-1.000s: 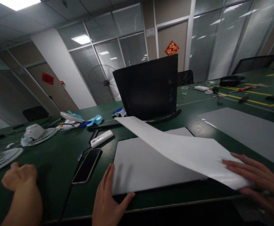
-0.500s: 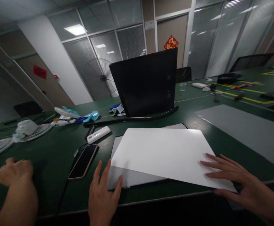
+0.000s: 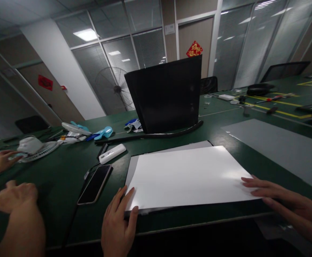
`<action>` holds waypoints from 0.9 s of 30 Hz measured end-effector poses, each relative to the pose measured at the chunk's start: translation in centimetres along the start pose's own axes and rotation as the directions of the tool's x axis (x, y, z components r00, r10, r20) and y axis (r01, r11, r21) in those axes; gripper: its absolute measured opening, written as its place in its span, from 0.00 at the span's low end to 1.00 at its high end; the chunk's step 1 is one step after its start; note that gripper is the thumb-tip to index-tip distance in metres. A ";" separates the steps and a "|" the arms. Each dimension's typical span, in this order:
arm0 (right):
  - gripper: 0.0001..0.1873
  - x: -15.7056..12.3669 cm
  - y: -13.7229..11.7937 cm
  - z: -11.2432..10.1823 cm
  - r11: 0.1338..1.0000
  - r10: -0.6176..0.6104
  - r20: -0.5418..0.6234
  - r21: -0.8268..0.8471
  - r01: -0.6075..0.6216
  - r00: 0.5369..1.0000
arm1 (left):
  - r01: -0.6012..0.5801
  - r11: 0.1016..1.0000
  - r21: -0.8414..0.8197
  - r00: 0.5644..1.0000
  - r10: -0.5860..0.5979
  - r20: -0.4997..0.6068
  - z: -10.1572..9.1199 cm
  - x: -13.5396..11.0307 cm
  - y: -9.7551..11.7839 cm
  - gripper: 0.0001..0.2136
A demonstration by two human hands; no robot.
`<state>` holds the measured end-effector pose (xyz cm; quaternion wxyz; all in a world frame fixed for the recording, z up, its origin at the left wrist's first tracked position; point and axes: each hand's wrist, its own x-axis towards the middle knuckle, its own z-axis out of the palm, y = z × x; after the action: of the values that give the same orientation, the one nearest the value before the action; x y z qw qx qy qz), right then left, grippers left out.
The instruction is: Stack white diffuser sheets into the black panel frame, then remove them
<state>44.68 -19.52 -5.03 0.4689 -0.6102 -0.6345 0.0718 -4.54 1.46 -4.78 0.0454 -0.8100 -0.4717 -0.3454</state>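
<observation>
A sheet of white paper (image 3: 188,178) lies in front of me, mostly covering a flat grey board (image 3: 196,145) whose upper and left edges show. At the paper's lower left corner, my left hand (image 3: 119,217) rests with fingers stretched and thumb apart. My right hand (image 3: 284,203) has its outstretched fingertips on the paper's right edge, the thumb near the lower right corner. A smartphone (image 3: 94,184) with a dark screen lies left of the paper. Beyond it sits a white handheld device (image 3: 112,154).
At the left, another person's fist (image 3: 16,196) rests on the green table (image 3: 62,171); a further hand (image 3: 4,162) touches a white fan-like item (image 3: 40,150). A black monitor (image 3: 169,96) stands behind a black tube (image 3: 156,135). A grey sheet (image 3: 281,150) lies right.
The paper has turned and shifted so its lower edge lies nearly level over the board. My right hand has moved slightly right. Another person's hand has come in at the left.
</observation>
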 end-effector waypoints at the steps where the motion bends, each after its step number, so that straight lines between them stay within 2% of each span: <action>1: 0.13 -0.1 -0.2 -0.1 1.000 0.013 -0.009 0.011 -0.013 1.000 | -0.006 1.000 0.000 1.000 0.006 0.003 0.0 0.0 0.1 0.23; 5: 0.13 0.1 -1.1 0.0 0.996 0.084 -0.046 0.019 -0.084 0.995 | -0.015 1.000 -0.014 1.000 0.015 0.009 0.0 0.2 0.3 0.18; 8: 0.14 0.6 -1.3 0.2 0.996 0.084 -0.064 -0.022 -0.085 0.994 | -0.017 0.999 -0.037 1.000 0.017 -0.008 0.2 0.3 0.4 0.17; 13: 0.20 1.1 0.1 1.1 0.967 0.076 -0.094 -0.238 -0.096 0.993 | -0.002 1.000 0.004 0.997 0.002 -0.083 0.7 0.2 0.6 0.16; 17: 0.22 0.7 1.1 2.6 0.947 0.078 -0.079 -0.304 -0.099 0.994 | 0.064 0.995 0.074 0.987 -0.053 -0.150 0.8 0.0 0.9 0.17; 21: 0.23 0.1 1.6 3.7 0.929 0.047 -0.069 -0.364 -0.069 0.997 | 0.099 0.993 0.059 0.980 -0.087 -0.178 0.8 0.0 1.1 0.16; 24: 0.20 -0.1 1.9 3.9 0.907 -0.010 -0.021 -0.421 0.000 1.000 | 0.149 0.987 0.056 0.976 -0.138 -0.169 0.7 0.0 1.2 0.14; 27: 0.19 0.1 1.7 3.9 0.899 -0.035 -0.039 -0.438 0.014 0.999 | 0.192 0.980 0.052 0.972 -0.182 -0.151 0.5 0.0 1.5 0.15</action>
<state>43.23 -17.21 -8.21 0.3349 -0.6934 -0.6312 -0.0924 -3.13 0.82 -4.82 0.0736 -0.7326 -0.5525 -0.3906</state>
